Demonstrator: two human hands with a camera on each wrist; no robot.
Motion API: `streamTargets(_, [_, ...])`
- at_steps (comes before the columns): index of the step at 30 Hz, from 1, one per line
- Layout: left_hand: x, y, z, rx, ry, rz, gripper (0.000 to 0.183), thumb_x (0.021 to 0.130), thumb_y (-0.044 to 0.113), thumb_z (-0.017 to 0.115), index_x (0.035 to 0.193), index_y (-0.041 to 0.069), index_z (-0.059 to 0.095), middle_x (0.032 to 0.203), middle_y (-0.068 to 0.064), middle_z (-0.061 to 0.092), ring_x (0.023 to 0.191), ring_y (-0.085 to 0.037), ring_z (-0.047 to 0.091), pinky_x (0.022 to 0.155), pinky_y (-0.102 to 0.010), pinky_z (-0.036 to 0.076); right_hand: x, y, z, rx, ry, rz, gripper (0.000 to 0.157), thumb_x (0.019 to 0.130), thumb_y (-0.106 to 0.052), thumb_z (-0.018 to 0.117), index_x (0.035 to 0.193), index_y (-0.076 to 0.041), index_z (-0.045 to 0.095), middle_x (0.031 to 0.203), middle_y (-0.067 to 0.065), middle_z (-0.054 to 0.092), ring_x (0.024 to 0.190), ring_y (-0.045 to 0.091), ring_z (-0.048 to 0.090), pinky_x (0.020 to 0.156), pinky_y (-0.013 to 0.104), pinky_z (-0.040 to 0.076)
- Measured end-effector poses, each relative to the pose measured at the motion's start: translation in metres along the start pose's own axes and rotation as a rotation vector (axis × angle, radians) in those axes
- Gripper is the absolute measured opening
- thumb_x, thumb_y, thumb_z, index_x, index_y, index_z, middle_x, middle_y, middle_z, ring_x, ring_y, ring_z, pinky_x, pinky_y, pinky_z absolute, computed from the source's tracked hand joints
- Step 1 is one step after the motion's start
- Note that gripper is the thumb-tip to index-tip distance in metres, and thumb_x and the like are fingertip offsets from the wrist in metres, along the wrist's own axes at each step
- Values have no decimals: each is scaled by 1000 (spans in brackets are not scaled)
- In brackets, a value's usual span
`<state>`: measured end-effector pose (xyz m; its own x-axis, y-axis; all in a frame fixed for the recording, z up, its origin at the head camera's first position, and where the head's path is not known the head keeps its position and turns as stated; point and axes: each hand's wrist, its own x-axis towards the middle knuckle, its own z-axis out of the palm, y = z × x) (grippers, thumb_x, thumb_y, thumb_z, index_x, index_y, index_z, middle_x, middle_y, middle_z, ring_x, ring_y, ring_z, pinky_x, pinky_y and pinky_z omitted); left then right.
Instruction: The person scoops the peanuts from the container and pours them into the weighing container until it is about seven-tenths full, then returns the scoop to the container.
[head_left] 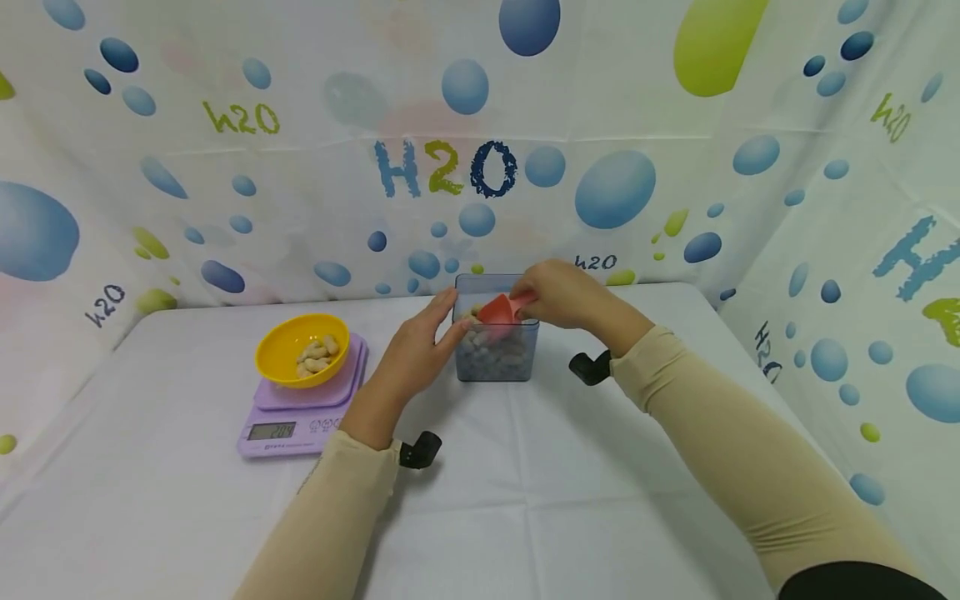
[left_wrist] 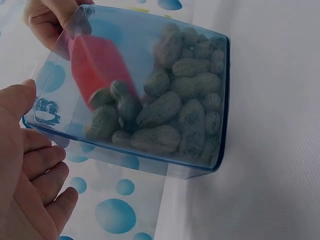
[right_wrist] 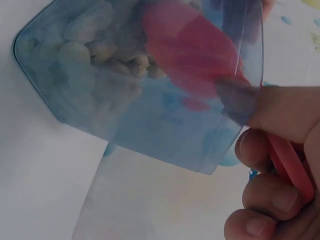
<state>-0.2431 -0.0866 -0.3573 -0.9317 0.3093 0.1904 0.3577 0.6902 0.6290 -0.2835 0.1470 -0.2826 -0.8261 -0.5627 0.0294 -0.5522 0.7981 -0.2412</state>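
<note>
"Peanuts (left_wrist: 160,107), piled inside the see-through container (head_left: 495,368) at mid-frame, and that red scoop (head_left: 497,312) is right in there with them!"

"Who's holding it?"

"Right hand (head_left: 562,296), fingers curled round the handle (right_wrist: 289,162)!"

"And the left hand (head_left: 416,350)?"

"Relaxed, fingers loosely extended, touching the container's left side."

"Left of frame, a yellow bowl (head_left: 272,354) holds more peanuts, up on the purple scale (head_left: 302,398) on the bench (head_left: 600,517)!"

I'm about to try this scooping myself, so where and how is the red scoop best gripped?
Probably best to grip the red scoop by its handle, from above the right side of the container, where the right hand holds it: the slim handle juts outward there, while the wide head dips toward the peanuts.
</note>
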Motion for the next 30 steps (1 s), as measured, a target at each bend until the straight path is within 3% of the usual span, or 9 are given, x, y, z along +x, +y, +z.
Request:
streamTargets(4, [-1, -1, 2, -18, 3, -5, 66, 103, 51, 42, 158, 19, 24, 163, -1, 25, 150, -20, 25, 122, -42, 24, 0, 3, 2, 32, 13, -27, 30, 88, -21, 75, 114, -6, 74, 113, 10, 72, 103, 25, 64, 90, 40, 54])
streamTargets(12, [0, -1, 3, -30, 12, -8, 70, 101, 56, 40, 158, 17, 25, 163, -1, 25, 150, -20, 25, 122, -43, 24, 1, 2, 7, 18, 45, -2, 30, 90, -21, 73, 116, -7, 73, 112, 9, 72, 101, 24, 63, 91, 40, 54])
streamTargets(18, [-1, -1, 5, -47, 1, -22, 70, 100, 56, 41, 158, 19, 24, 163, 0, 24, 150, -19, 24, 122, -42, 23, -1, 9, 7, 55, 20, -40, 31, 89, -22, 74, 116, -7, 74, 112, 9, 72, 100, 24, 62, 88, 40, 54])
streamTargets(22, [-2, 0, 7, -47, -6, -30, 71, 100, 57, 41, 158, 19, 24, 163, 1, 24, 150, -19, 24, 122, -42, 23, -2, 13, 8, 84, 13, -13, 31, 89, -23, 75, 115, -8, 74, 111, 7, 72, 96, 22, 61, 83, 37, 53])
streamTargets(26, [-2, 0, 6, -37, 4, -20, 71, 100, 57, 40, 158, 18, 24, 163, 0, 25, 150, -20, 25, 122, -43, 24, -1, 10, 10, 53, 61, 1, 28, 90, -22, 73, 115, -10, 75, 102, 6, 71, 89, 21, 58, 76, 34, 52])
streamTargets(30, [-2, 1, 3, -34, 9, -21, 72, 100, 58, 39, 158, 19, 24, 163, 0, 24, 150, -21, 26, 122, -43, 25, 2, 5, 14, -25, 139, -39, 20, 92, -17, 70, 110, -13, 77, 91, 3, 68, 80, 20, 57, 72, 32, 51])
